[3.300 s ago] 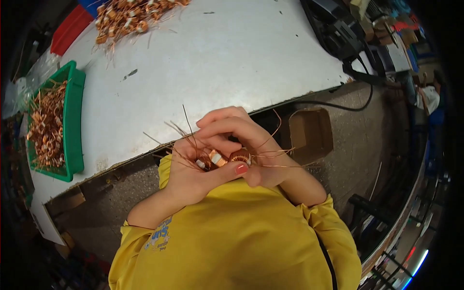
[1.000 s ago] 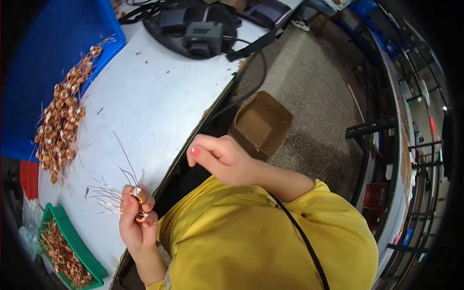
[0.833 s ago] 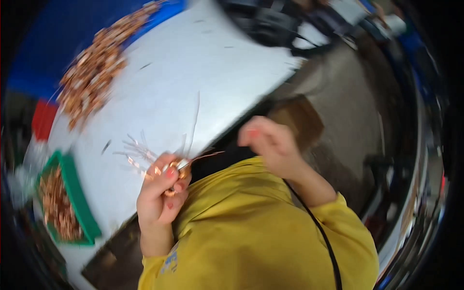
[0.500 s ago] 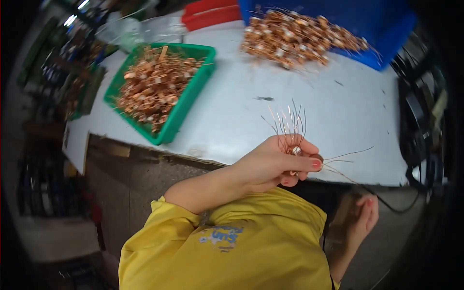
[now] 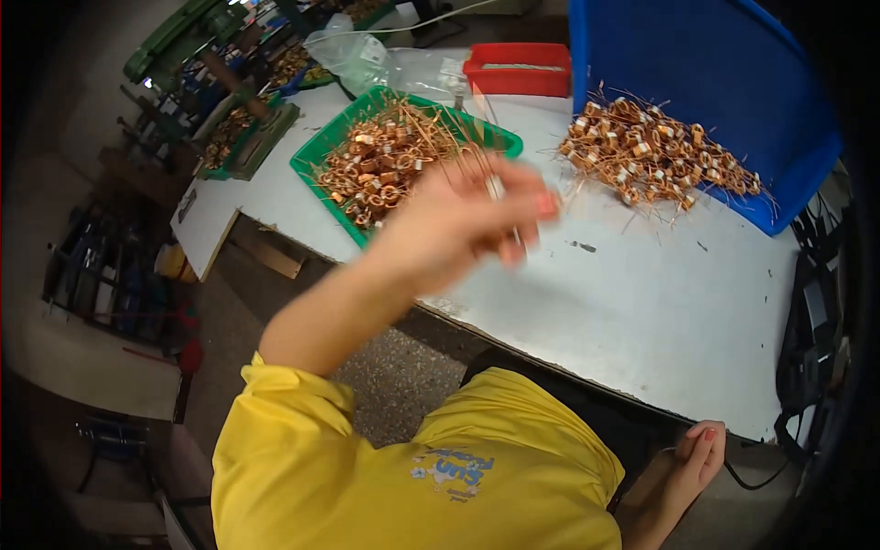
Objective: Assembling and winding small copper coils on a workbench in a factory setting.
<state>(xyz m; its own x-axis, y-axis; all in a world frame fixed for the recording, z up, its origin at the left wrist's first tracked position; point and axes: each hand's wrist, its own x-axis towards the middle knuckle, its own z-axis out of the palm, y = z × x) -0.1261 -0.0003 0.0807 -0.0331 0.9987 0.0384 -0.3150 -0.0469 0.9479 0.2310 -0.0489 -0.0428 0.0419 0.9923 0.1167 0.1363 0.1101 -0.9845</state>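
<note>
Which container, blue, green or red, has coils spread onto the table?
The blue bin: coils lie partly in it, partly on the table. The green tray holds its coils inside; the red box shows none.

I've got bare white table (image 5: 632, 312) running from its middle to the near right corner, room for a hand to pass, with the green tray (image 5: 504, 142) crowding the left, heaped coils (image 5: 646, 151) and the blue bin (image 5: 706, 73) blocking far right, black equipment (image 5: 807, 321) along the right edge.

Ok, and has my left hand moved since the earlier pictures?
Yes: your left hand has moved from the front edge of the table toward the green tray, which it now partly hides.
</note>
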